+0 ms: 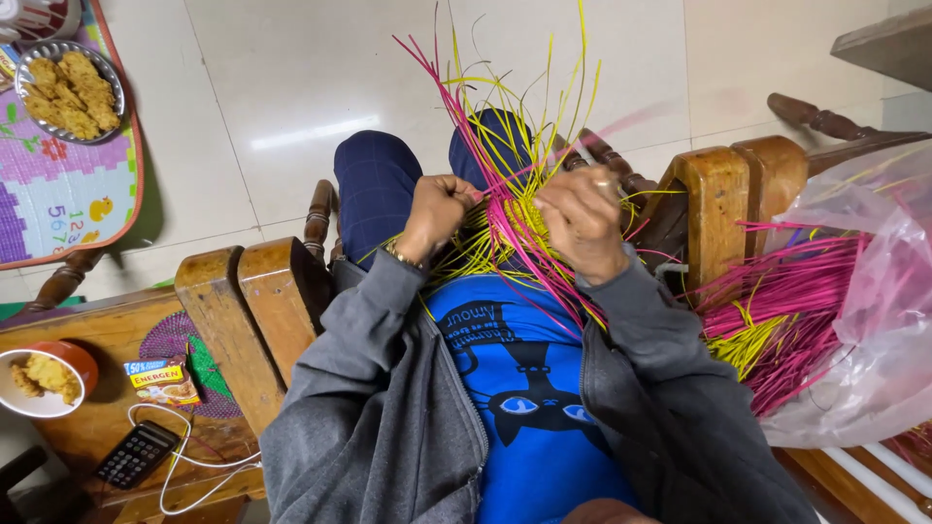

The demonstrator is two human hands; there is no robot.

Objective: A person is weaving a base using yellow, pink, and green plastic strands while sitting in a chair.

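I sit in a wooden chair [243,311] and look down at my lap. My left hand [439,212] is closed on several thin yellow and pink strands [490,155] that fan upward. My right hand [582,221] pinches the same bundle from the right, where the strands cross into a small woven piece [515,233] between both hands. Loose strand ends stick out past my knees.
A clear plastic bag [874,301] of pink and yellow strands rests on the right armrest. On a wooden side table at left lie a bowl of fried snacks [39,380], a sachet [160,380] and a phone [136,453] with a white cable. A tray of fried food [73,92] sits on a play mat.
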